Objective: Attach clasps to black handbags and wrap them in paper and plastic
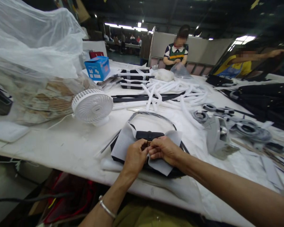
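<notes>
A black handbag (115, 157) lies on the table in front of me, its wrapped handle (153, 114) arching away at the far side. White tissue paper (123, 143) covers much of the bag's face. My left hand (136, 156) and my right hand (164, 149) meet at the bag's middle, fingers pinched around a small gold-coloured clasp (148, 142) just below a black strap piece (149, 135). Most of the clasp is hidden by my fingertips.
A white fan (92, 107) stands left of the bag, near a blue box (97, 68) and a large plastic-wrapped bundle (38, 78). White foam strips (170, 91) lie behind. A tape dispenser (217, 135) and wrapped coils (251, 129) sit right. Two co-workers are across the table.
</notes>
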Available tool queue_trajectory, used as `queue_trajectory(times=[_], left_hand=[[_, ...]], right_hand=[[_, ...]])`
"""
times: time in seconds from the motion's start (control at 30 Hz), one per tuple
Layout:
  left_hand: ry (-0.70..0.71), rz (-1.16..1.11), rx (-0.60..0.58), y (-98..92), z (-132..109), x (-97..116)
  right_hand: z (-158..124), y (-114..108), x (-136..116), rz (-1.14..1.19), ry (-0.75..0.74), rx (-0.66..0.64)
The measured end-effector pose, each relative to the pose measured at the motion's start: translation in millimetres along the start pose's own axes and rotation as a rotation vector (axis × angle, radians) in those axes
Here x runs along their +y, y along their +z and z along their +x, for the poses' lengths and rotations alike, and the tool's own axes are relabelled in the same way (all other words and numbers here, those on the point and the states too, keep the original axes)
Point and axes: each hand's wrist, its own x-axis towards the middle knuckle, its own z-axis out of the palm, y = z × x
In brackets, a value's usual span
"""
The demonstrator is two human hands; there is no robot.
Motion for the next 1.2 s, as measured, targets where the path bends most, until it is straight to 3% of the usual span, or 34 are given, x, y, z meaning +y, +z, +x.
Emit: queue_trajectory(times=[0.17, 0.33, 0.43, 0.6, 0.77, 0.93, 1.2], left_hand=[[0.030, 0.055, 0.017, 1.7, -2, 0], [0.137, 0.216, 0.088, 9.5, -7, -6], [0.105, 0.168, 0.095, 9.9, -8, -8], [0.048, 0.068, 0.095, 6.9, -7, -6], [0.062, 0.216, 0.099, 7.8, -8, -5], [-0.027, 0.261, 0.084, 6.8, -7, -4], [-0.073, 0.081, 0.068, 1.4, -3, -2]], right_hand=[[0, -5, 1, 0.084, -0.009, -0.097], [5, 1, 1, 0.042, 0.009, 0.049], [5, 4, 4, 0.059, 0.020, 0.058], [1, -1, 3, 0.120, 0.026, -0.049], [1, 1, 0, 0.197, 0.058, 0.002], [1, 8, 6, 0.068, -0.008, 0.025], [-5, 4, 5, 0.023, -0.059, -0.052]])
